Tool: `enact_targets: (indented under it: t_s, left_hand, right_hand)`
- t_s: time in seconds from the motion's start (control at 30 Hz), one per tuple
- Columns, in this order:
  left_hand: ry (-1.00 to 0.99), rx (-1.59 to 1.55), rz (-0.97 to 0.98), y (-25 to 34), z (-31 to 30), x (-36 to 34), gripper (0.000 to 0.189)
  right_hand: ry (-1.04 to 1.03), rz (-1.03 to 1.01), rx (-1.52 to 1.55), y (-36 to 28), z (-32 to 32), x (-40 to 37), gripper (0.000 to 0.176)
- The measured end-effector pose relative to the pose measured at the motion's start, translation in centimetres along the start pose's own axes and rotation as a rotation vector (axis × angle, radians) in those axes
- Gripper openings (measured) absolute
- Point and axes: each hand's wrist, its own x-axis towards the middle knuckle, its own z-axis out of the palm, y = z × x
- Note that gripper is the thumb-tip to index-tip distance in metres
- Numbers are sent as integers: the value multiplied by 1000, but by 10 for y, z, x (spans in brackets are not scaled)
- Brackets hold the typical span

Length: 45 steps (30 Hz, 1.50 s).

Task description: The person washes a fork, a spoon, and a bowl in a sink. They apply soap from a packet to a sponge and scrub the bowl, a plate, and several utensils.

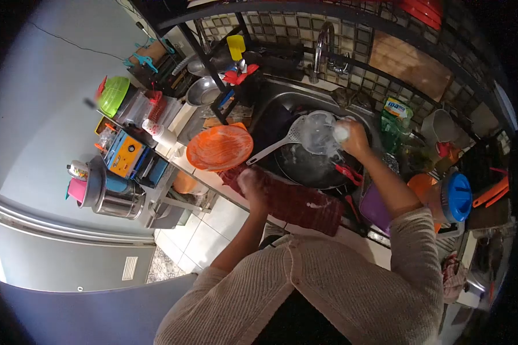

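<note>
My right hand (354, 140) is over the sink (276, 99), its fingers closed round a small white, foamy pad. Beside the pad, a translucent whitish bowl (318, 133) sits above a large dark pan (305, 169) holding cloudy, sudsy water. A light grey slotted turner (273, 148) leans across the pan's left edge. Something with a red handle (349, 173) lies at the pan's right. Smeared by motion, my left hand (251, 185) is over a dark red cloth (302, 208) on the counter's front edge, just below a soapy orange plate (220, 148).
A faucet (323, 52) rises behind the sink. Right of it stand a green dish-soap pouch (396, 118), a purple container (380, 207) and a blue-lidded jug (458, 196). A black rack (213, 69) with pans stands at left. A shelf bar (282, 8) crosses overhead.
</note>
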Motion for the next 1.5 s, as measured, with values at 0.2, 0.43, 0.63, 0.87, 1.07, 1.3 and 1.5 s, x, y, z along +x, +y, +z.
enact_targets:
  t_s: [0.2, 0.43, 0.63, 0.87, 1.07, 1.3, 1.5]
  left_hand:
    - [-660, 251, -153, 38, 105, -3, 76]
    - [-697, -135, -294, 17, 78, 43, 87]
    - [-500, -88, -283, 16, 48, 17, 74]
    - [-220, 30, -228, 57, 55, -20, 73]
    - [-250, -21, 34, -23, 58, 22, 79]
    - [-347, -162, -218, -10, 88, 5, 60]
    - [-307, -50, -277, 18, 126, -1, 75]
  right_hand:
    - [-242, 468, 463, 1, 26, -7, 25]
    - [-130, 379, 142, -104, 17, 26, 22]
    - [-35, -57, 81, -142, 87, 7, 24]
    - [-418, -586, -288, -99, 126, -4, 22]
    - [-461, -79, -179, -67, 174, -31, 30]
    - [-511, 267, 398, -95, 108, -18, 26]
    - [-574, -39, 198, -97, 37, -8, 28]
